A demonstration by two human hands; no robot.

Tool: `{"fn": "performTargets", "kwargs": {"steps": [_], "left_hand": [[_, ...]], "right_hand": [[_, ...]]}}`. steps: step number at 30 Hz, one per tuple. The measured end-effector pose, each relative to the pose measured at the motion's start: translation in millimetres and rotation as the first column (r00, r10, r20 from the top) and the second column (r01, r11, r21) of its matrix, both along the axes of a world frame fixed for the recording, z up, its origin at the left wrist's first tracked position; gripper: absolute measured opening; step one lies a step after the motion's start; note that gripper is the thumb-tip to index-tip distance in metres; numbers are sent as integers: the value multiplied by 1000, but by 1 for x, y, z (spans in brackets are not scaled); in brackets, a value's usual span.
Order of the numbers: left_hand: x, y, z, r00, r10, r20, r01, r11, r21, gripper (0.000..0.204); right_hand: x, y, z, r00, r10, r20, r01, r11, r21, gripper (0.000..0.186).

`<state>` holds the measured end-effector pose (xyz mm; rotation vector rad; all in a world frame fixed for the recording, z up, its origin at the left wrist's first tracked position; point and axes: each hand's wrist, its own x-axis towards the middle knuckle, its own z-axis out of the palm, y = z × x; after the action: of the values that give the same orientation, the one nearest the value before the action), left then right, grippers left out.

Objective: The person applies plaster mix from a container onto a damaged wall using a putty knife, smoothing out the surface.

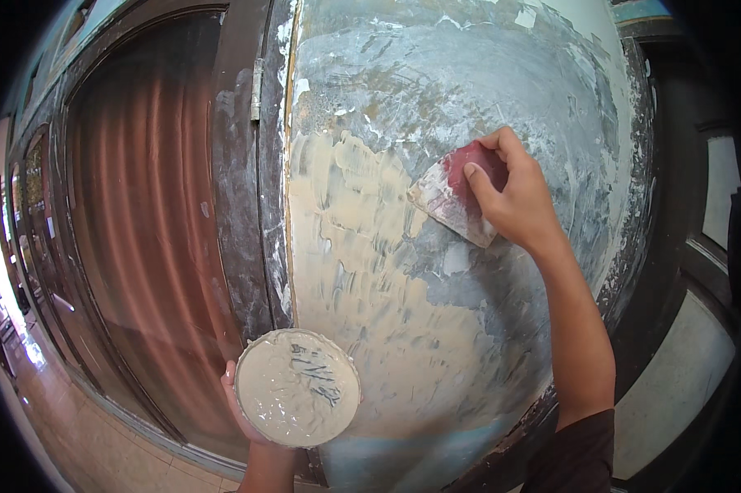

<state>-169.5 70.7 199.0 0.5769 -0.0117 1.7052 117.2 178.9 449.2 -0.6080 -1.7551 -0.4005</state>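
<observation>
The left hand holds the dish of wet paste from below. At one o'clock from it, the right hand pinches the red scraper, its edge running ten to four o'clock. The wall lies behind, its tan coat at eight o'clock from the scraper. The door is at nine.

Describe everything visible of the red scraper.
The red scraper is a flat, thin blade, probably plastic, widening to a straight edge. Whitish residue coats its wide end; dark red shows nearer the grasp. The right hand holds its narrower end, thumb across its face. It is tilted, wide edge toward the lower left, in front of the patchy wall; wall contact is unclear.
</observation>
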Motion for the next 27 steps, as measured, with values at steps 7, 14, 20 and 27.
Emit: {"fn": "performTargets", "kwargs": {"steps": [7,14,20,27], "left_hand": [[0,-4,5,981,-114,159,92,986,140,82],[0,1,-1,1000,-13,-25,13,1000,28,82],[3,-3,3,998,-27,63,18,988,152,81],[-1,-1,-6,998,31,54,-35,997,67,80]], "right_hand": [[9,0,-20,996,-30,85,32,999,-25,25],[2,0,1,1000,13,-23,-15,997,-73,26],[6,2,-24,988,-75,134,85,994,-74,25],[4,-3,1,997,58,-52,-64,991,-119,22]]}}
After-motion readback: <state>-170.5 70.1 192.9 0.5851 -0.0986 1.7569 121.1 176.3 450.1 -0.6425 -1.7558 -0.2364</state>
